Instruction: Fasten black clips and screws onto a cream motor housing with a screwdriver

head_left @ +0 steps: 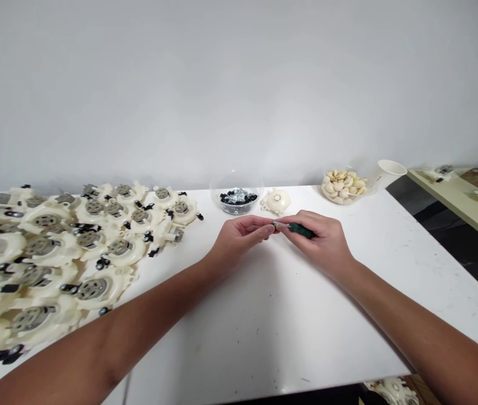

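Observation:
My right hand (323, 239) is closed around a green-handled screwdriver (302, 229), its metal shaft pointing left. At the screwdriver's tip, my left hand (242, 236) pinches a small part between thumb and fingers; the part is mostly hidden and too small to make out. Just behind my hands a cream plastic housing (276, 201) lies on the white table (239, 337). To its left stands a clear bowl (237, 209) holding small black and shiny pieces.
Many cream housings with grey motors (93, 288) cover the table's left side. At the back right are a clear bowl of cream curved pieces (344, 188) and a white cup (386, 173). Another table (462, 197) with parts stands at the far right.

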